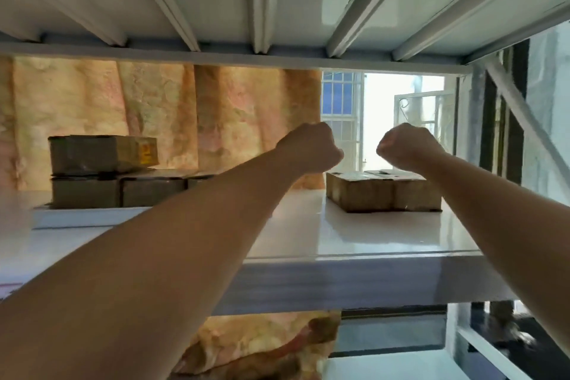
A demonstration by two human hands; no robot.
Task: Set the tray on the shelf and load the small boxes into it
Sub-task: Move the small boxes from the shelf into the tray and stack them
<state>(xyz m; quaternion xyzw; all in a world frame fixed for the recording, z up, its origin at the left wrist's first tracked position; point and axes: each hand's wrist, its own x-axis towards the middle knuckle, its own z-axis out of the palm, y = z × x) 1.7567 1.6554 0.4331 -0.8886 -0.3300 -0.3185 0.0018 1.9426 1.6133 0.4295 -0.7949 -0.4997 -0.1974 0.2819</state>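
- my left hand [311, 145] and right hand [407, 146]: both fisted, holding nothing
- small brown cardboard boxes [382, 191] look light and stiff, guessing I'd grip opposite side walls

Orange patterned curtain [185, 120] beside a barred window [339, 99] (glaring white) — daylight behind.

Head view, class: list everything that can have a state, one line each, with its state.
left hand: curled in a fist, holding nothing
right hand: curled in a fist, holding nothing
left boxes: stacked, one on top
right boxes: side by side on the shelf
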